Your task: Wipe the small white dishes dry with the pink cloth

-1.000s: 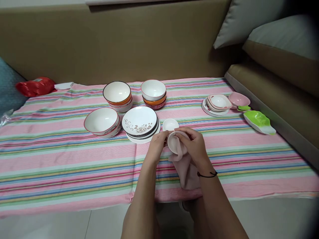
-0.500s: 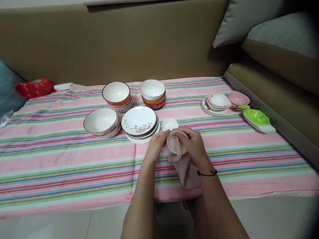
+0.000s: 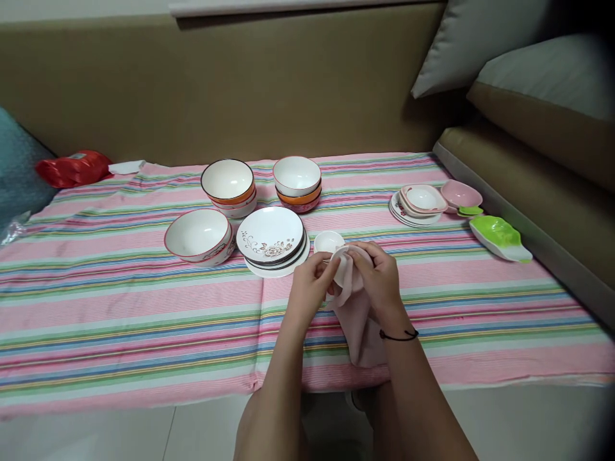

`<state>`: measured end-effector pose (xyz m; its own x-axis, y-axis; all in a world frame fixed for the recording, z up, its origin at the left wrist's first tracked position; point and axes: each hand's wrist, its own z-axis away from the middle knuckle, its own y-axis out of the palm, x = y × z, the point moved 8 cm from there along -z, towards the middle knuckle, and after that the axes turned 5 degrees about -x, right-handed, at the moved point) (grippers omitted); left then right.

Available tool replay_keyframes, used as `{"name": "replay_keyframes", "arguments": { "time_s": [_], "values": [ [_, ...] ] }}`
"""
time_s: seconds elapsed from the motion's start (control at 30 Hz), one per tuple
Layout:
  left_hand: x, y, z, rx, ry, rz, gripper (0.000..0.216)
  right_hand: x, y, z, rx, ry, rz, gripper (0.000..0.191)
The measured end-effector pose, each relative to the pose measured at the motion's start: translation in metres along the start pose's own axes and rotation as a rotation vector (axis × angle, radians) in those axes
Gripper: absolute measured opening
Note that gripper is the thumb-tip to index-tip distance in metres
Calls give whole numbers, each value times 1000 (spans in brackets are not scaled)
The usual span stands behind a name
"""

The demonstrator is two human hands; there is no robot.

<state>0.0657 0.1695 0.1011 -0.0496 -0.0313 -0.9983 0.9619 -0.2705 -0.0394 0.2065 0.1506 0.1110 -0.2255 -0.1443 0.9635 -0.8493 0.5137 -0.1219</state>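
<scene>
Brown sofa back (image 3: 307, 89); pale floor (image 3: 96, 432), apparently tiled.

Bowl (image 3: 340, 275) and cloth (image 3: 354, 323) in hands (image 3: 383, 276)

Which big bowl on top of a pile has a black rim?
The top bowl of the back-left pile. The big bowl to its right and the big bowl in front of it have reddish rims instead.
</scene>
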Motion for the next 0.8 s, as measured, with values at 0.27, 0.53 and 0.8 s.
{"name": "replay_keyframes", "arguments": {
  "time_s": [0.27,0.53,0.8],
  "values": [
    [9,-1,2,-101,-36,97,40,15,0,1,-43,-91,101,16],
    [11,-11,3,-278,-29,181,36,19,1,7,-134,-124,129,22],
    [-1,-15,0,-170,76,-109,27,8,-1,6,-68,-69,133,23]
  ]
}}
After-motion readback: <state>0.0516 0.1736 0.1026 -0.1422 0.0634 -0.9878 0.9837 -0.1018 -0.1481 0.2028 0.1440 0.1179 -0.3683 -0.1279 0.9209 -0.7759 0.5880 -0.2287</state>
